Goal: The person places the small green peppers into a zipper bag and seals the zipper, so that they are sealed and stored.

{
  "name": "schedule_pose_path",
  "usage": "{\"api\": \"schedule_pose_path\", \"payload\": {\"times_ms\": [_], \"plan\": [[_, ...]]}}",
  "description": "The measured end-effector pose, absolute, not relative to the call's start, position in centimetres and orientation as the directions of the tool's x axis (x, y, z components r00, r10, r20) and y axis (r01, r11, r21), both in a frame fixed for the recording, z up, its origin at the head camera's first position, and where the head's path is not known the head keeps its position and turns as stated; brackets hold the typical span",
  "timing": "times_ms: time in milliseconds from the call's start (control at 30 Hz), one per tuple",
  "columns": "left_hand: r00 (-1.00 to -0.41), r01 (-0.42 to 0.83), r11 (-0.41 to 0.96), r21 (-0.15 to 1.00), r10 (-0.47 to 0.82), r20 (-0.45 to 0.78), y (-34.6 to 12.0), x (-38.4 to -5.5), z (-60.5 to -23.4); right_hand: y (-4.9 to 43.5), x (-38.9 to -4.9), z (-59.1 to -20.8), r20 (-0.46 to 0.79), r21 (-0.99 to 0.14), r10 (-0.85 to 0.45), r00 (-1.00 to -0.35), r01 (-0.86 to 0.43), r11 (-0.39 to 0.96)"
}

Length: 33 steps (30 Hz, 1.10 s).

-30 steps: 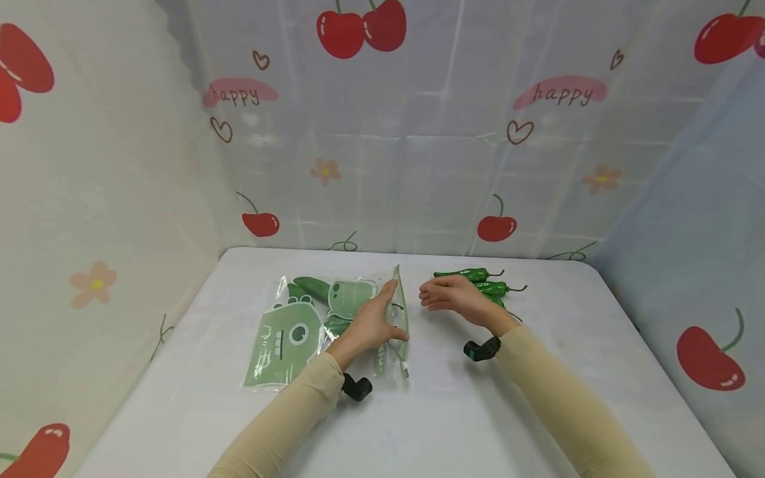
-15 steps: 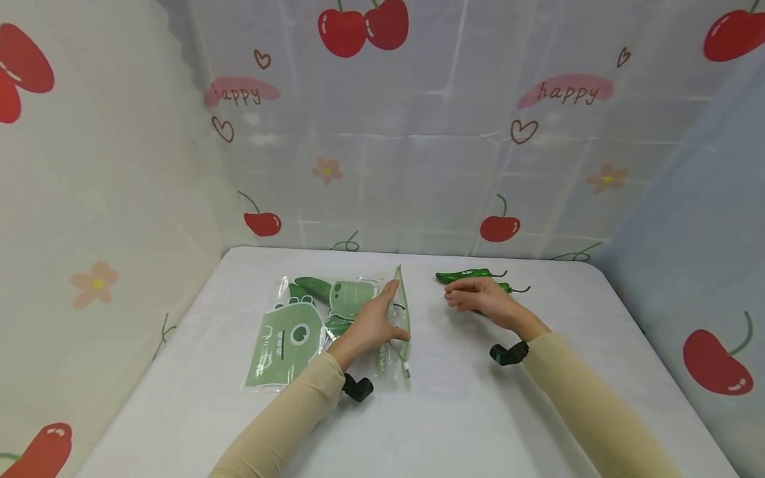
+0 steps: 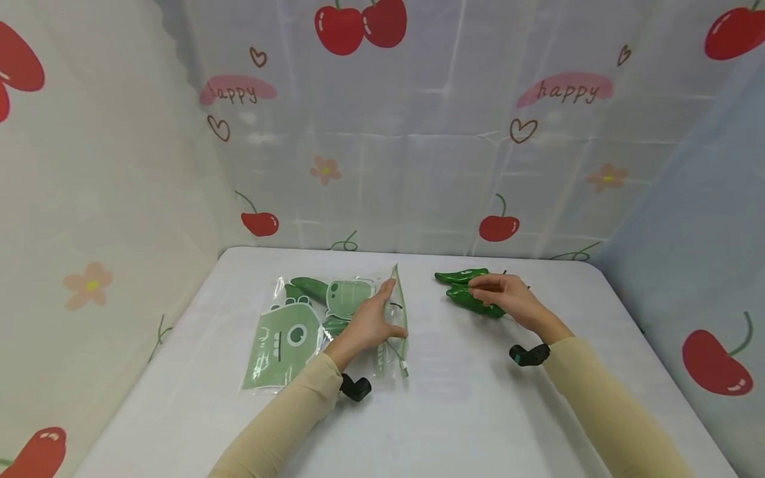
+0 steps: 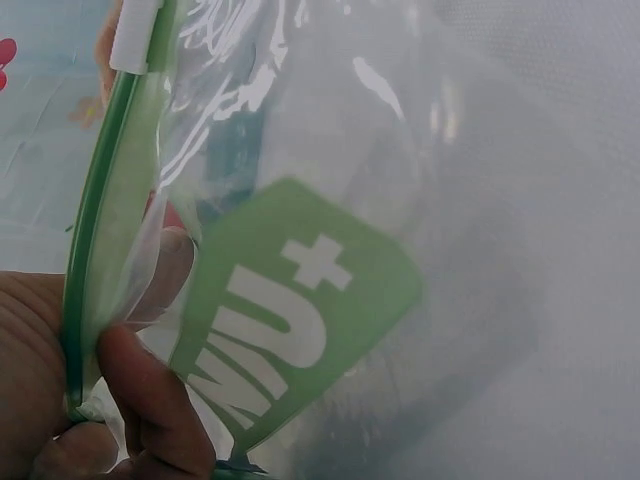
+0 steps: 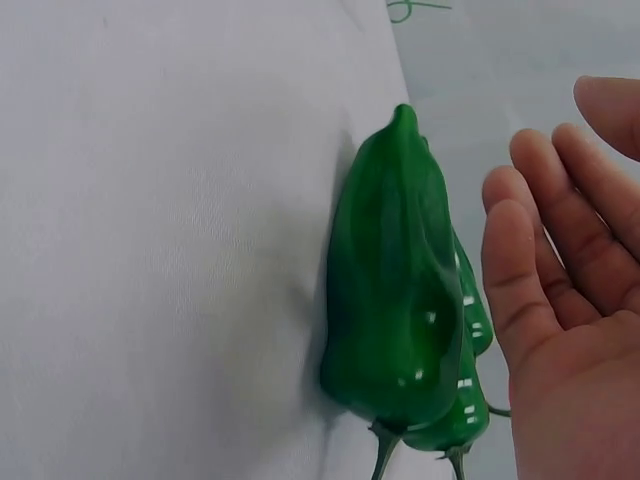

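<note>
A clear slider zip bag point(image 3: 281, 352) with green cartoon prints lies on the left of the table, green peppers point(image 3: 312, 288) inside it. My left hand point(image 3: 370, 322) is at its mouth, thumb and forefinger spread along the green zip strip point(image 4: 88, 230). The left wrist view shows curled fingers point(image 4: 150, 395) gripping that edge, with a white slider point(image 4: 135, 35) above. My right hand point(image 3: 508, 297), fingers gently bent and holding nothing, hovers just over several loose green peppers point(image 3: 469, 300). One large pepper point(image 5: 395, 280) faces the right wrist camera, overlapping others behind.
The white table point(image 3: 430, 425) has its back edge close behind the peppers. Curtains point(image 3: 406, 179) printed with cherries and hearts enclose the back and both sides. Bare tabletop separates the bag's mouth from the peppers.
My right hand has moved away from the bag to the right, over the loose peppers, uncovering the near one. My left hand and the bag have stayed in place.
</note>
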<state>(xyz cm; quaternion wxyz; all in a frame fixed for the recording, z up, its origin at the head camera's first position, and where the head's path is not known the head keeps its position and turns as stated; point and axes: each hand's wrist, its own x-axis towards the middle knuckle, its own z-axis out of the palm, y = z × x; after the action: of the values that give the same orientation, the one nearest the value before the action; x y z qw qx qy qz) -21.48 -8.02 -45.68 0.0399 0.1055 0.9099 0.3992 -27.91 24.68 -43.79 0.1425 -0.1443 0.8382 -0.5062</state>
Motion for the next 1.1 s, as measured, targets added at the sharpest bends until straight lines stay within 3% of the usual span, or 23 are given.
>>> {"api": "schedule_pose_path", "payload": {"times_ms": [500, 1100], "plan": [[-0.974, 0.17, 0.651, 0.74, 0.224, 0.026, -8.6, -21.6, -45.8, 27.3, -27.6, -43.9, -0.053, -0.808, -0.296, -0.954, -0.134, 0.574], [-0.976, 0.175, 0.672, 0.72, 0.217, 0.034, -9.0, -21.7, -45.7, 28.9, -27.5, -45.3, -0.023, -0.785, -0.287, -0.958, -0.161, 0.599]]}}
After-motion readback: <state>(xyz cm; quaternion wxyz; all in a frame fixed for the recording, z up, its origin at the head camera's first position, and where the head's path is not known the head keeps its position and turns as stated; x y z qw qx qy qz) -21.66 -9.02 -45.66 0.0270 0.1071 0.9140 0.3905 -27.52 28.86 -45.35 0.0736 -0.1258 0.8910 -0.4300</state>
